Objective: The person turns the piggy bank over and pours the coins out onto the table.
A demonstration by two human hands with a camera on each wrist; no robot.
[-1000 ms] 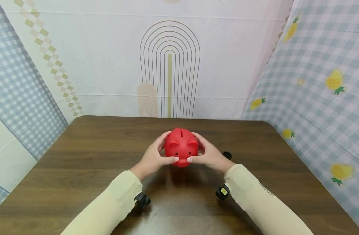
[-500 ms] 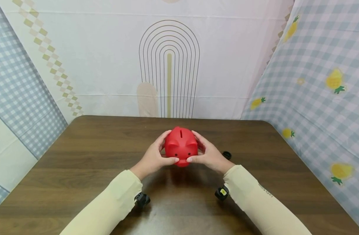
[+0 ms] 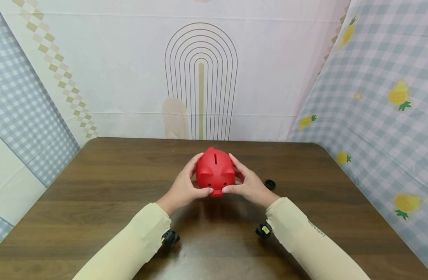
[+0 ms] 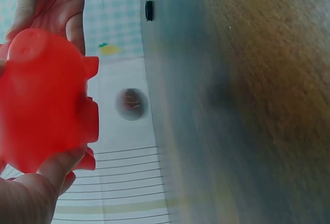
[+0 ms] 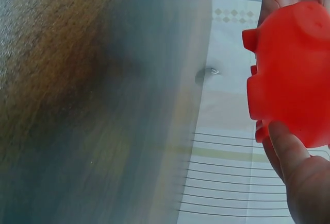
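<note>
A red piggy bank (image 3: 215,171) is held above the table, its coin slot on top and its face toward me. My left hand (image 3: 184,184) grips its left side, thumb beside the snout. On the opposite side my right hand (image 3: 248,186) grips it in the same way. Both wrist views show the pig's stubby legs pointing at the table, with a gap beneath them. In that gap, a small round blurred thing (image 4: 132,104) shows in the left wrist view; a blurred grey spot (image 5: 208,74) shows in the right one. The pig's underside is hidden.
A small black round cap (image 3: 270,184) lies on the brown wooden table (image 3: 130,167), just beyond my right wrist. A white patterned cloth (image 3: 269,70) hangs behind the table, and checked cloths (image 3: 371,116) hang at the sides.
The piggy bank has shifted slightly up in the head view and tilted, so more of its top and slot shows. Both hands keep their grip on it.
</note>
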